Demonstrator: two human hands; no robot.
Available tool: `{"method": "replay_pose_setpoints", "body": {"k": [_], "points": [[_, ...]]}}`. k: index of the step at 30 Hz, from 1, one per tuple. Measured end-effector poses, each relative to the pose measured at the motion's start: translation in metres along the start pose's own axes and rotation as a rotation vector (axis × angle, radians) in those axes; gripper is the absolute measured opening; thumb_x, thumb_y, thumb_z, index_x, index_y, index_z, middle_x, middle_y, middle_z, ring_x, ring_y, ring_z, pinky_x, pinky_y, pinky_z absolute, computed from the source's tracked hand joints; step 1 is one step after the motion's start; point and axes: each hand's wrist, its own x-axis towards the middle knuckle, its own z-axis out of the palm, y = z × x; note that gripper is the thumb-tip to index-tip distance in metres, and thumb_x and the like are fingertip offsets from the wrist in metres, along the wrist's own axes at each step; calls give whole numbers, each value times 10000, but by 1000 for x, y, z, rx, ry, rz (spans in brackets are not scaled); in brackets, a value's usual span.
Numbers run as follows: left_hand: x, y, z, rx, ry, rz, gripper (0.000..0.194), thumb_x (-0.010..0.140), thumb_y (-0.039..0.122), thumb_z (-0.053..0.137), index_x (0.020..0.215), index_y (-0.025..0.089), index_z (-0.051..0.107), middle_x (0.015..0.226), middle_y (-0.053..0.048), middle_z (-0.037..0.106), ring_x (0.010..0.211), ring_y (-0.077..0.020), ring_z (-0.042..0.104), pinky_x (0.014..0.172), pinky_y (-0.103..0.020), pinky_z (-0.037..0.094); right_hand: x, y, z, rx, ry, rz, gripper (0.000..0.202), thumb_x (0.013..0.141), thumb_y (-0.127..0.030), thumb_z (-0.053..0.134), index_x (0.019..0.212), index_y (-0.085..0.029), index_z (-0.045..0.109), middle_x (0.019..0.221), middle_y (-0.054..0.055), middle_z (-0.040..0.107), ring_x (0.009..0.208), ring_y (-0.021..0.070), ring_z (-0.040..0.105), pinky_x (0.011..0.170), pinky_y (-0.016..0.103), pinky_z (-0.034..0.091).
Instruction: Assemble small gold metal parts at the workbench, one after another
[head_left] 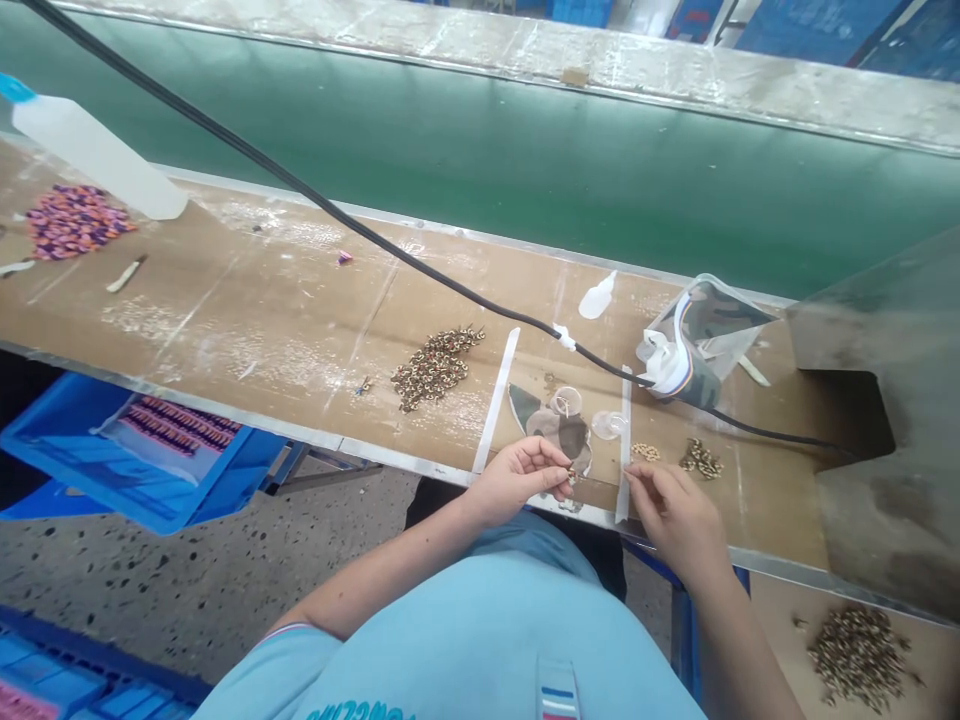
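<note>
1. Left hand [529,475] pinching a small patterned piece [571,476] at its 3 o'clock; looks mid-work.
2. Right hand [681,515]: thumb and index fingertips close together; can't tell if anything's between them.
3. Tan bits [646,452] at right hand's 11 o'clock, small cluster [702,460] at its 1.
4. Brown pile [435,370] at left hand's 11, dark pile [859,655] at right hand's 4. Many pieces loose; done vs. left unclear.

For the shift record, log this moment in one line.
left hand: pinching small part; right hand: at tape strip, hold unclear; nearby: tan pieces
</note>
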Motion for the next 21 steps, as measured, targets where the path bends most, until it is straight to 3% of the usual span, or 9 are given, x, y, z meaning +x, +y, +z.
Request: {"method": "replay_pose_setpoints", "body": {"k": [5, 11, 15, 21], "points": [[1, 1, 0, 18, 7, -16, 341, 641, 360, 795, 793, 132, 592, 629, -6, 668, 586, -101, 629, 612, -230, 492, -3, -3, 4, -177, 61, -155, 235, 940, -274, 452, 858, -208, 662, 823, 27, 699, 726, 117, 645, 625, 209, 457], [0, 0, -1, 26, 1, -9, 337, 649, 360, 791, 803, 133, 595, 634, -9, 668, 601, -109, 634, 615, -235, 496, -5, -2, -1, -44, 35, -214, 210, 928, -242, 479, 913, -214, 686, 852, 17, 709, 752, 117, 658, 686, 210, 491], [1, 0, 0, 32, -1, -12, 342, 650, 365, 789, 805, 133, 592, 635, -8, 663, 603, -111, 632, 617, -239, 498, -6, 0, -3, 65, 8, -60, 209, 915, -323, 499, 883, -230, 684, 850, 13, 712, 765, 131, 664, 676, 226, 503], [1, 1, 0, 38, 9, -11, 353, 642, 373, 793, 803, 132, 591, 633, -9, 665, 598, -111, 631, 610, -237, 497, -5, -7, 2, 153, -56, 292, 376, 872, -518, 473, 752, -213, 657, 629, 8, 620, 488, 115, 521, 483, 248, 418]]}}
